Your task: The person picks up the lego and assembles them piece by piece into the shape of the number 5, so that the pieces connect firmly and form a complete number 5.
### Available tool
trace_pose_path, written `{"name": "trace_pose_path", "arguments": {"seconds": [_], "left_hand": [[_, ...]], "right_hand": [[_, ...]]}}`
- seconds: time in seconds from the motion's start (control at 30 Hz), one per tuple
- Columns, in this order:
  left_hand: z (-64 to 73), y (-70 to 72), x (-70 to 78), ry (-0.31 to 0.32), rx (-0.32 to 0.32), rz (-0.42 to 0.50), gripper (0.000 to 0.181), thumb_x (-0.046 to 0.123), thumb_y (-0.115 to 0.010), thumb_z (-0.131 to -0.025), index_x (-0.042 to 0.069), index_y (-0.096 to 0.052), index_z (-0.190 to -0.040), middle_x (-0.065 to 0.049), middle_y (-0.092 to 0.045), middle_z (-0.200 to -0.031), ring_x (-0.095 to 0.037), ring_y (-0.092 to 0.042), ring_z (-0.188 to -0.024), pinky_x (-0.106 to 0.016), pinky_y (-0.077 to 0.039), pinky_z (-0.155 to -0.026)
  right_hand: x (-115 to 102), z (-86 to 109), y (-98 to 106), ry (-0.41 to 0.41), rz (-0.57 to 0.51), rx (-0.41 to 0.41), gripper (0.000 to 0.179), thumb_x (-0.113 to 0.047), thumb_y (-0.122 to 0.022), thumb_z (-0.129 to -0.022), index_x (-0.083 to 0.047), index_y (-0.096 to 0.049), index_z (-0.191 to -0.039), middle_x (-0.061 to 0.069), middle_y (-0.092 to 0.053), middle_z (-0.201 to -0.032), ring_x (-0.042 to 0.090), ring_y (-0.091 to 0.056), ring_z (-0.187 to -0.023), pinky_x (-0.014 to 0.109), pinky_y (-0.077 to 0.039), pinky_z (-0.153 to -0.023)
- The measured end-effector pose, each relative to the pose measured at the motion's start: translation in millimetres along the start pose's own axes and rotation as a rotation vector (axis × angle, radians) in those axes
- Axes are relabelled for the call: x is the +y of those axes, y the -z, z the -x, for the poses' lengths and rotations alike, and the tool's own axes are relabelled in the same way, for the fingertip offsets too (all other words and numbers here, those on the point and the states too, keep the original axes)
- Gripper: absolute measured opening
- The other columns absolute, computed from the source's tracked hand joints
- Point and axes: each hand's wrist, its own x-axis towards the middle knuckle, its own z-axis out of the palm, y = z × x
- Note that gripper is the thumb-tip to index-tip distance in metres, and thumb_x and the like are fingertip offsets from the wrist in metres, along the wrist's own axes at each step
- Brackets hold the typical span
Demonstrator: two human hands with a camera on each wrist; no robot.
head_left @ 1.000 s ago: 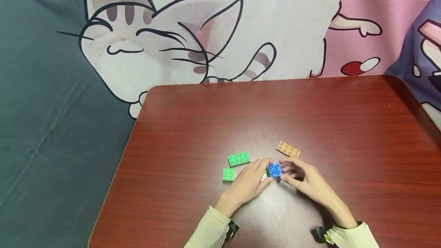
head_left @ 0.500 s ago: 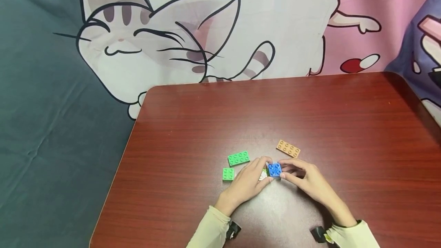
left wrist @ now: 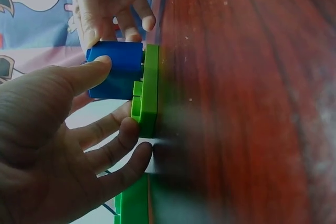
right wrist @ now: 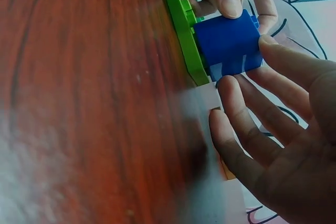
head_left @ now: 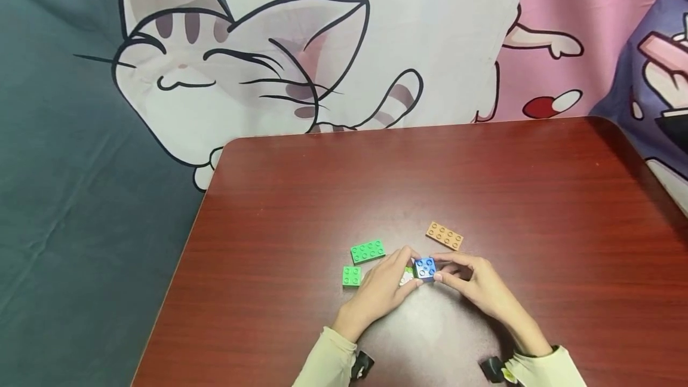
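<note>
A blue building brick (head_left: 425, 268) with studs on top stands on one end of a light green, flat studded piece (left wrist: 150, 87), which lies on the table. My left hand (head_left: 376, 291) pinches the brick from the left; in the left wrist view its thumb lies on the brick's side and the lower fingers reach beside the green piece. My right hand (head_left: 478, 285) grips the brick from the right, its thumb near a top corner in the right wrist view. The far side of the brick is partly hidden. A whitish patch shows beneath my left hand.
Left of my hands lie a long green brick (head_left: 368, 251) and a small square green brick (head_left: 352, 276). A tan brick (head_left: 444, 236) lies beyond my right hand. The brown table (head_left: 322, 184) ends at a cartoon-printed cloth (head_left: 258, 76).
The head view has shifted slightly. Both hands stay at the blue brick, with only small finger movement; the loose bricks lie where they were.
</note>
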Motion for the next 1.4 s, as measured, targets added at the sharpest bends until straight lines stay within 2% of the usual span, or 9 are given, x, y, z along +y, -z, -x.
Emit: {"name": "trace_pose_path", "arguments": {"seconds": [0.13,0.4,0.63,0.83,0.97,1.13,1.23,1.4], "left_hand": [[-0.8,1.0,1.0,0.003,-0.004,-0.021,0.034,0.034,-0.055,-0.082,0.021,-0.04,-0.109,0.01,-0.049,-0.105,-0.006,-0.048,-0.087,-0.021,-0.042,-0.068],[0.7,1.8,2.3,-0.004,0.001,-0.021,0.035,0.033,-0.057,-0.081,0.021,-0.041,-0.109,0.01,-0.05,-0.106,-0.007,-0.048,-0.09,-0.021,-0.042,-0.071],[0.7,1.0,2.8,0.006,0.001,-0.025,0.035,0.033,-0.057,-0.08,0.022,-0.04,-0.108,0.01,-0.05,-0.104,-0.006,-0.047,-0.089,-0.021,-0.042,-0.07],[-0.1,0.1,2.4,0.002,0.002,-0.025,0.035,0.033,-0.057,-0.08,0.022,-0.04,-0.108,0.009,-0.05,-0.101,-0.006,-0.047,-0.087,-0.021,-0.042,-0.07],[-0.1,0.6,2.4,0.002,0.002,-0.03,0.035,0.033,-0.057,-0.08,0.022,-0.04,-0.109,0.009,-0.05,-0.103,-0.006,-0.047,-0.089,-0.021,-0.041,-0.073],[-0.6,2.2,5.4,0.005,-0.002,-0.032,0.036,0.033,-0.057,-0.08,0.022,-0.04,-0.109,0.01,-0.05,-0.107,-0.006,-0.047,-0.089,-0.021,-0.041,-0.073],[-0.8,4.2,8.0,0.015,-0.003,-0.043,0.035,0.034,-0.057,-0.08,0.022,-0.04,-0.109,0.01,-0.05,-0.107,-0.007,-0.048,-0.089,-0.021,-0.041,-0.072],[1.5,7.3,12.7,0.047,-0.016,-0.064,0.036,0.033,-0.057,-0.081,0.024,-0.039,-0.111,0.009,-0.051,-0.108,-0.009,-0.049,-0.092,-0.024,-0.043,-0.072]], "right_hand": [[-5,0.9,0,-0.006,0.02,0.002,0.03,-0.013,-0.066,-0.074,-0.008,-0.06,-0.103,0.0,-0.062,-0.075,0.016,-0.058,-0.061,0.024,-0.046,-0.048],[-35,0.3,0,0.032,0.081,0.027,0.029,0.0,-0.066,-0.071,0.002,-0.06,-0.1,0.008,-0.062,-0.071,0.02,-0.058,-0.058,0.024,-0.045,-0.046],[-10,3.7,0,0.01,0.113,-0.002,0.03,-0.014,-0.065,-0.075,-0.01,-0.06,-0.104,-0.001,-0.056,-0.056,0.01,-0.05,-0.043,0.019,-0.035,-0.036],[-2,4.5,2,-0.007,0.111,-0.012,0.03,-0.02,-0.065,-0.076,-0.016,-0.06,-0.105,-0.002,-0.049,-0.047,0.01,-0.045,-0.037,0.019,-0.031,-0.032],[-8,4.0,1,-0.021,0.117,-0.016,0.031,-0.017,-0.064,-0.076,-0.014,-0.059,-0.106,-0.001,-0.049,-0.047,0.012,-0.045,-0.038,0.019,-0.031,-0.033],[-27,4.1,2,-0.011,0.116,-0.001,0.03,-0.008,-0.064,-0.075,-0.008,-0.059,-0.105,0.002,-0.048,-0.046,0.014,-0.045,-0.037,0.019,-0.03,-0.032],[-37,3.9,3,0.001,0.138,0.007,0.03,-0.006,-0.064,-0.075,-0.007,-0.06,-0.104,0.002,-0.047,-0.046,0.011,-0.043,-0.036,0.018,-0.03,-0.032],[-36,4.0,1,0.003,0.153,0.011,0.029,-0.007,-0.065,-0.075,-0.008,-0.06,-0.103,0.001,-0.047,-0.046,0.006,-0.042,-0.036,0.018,-0.03,-0.032]]}}
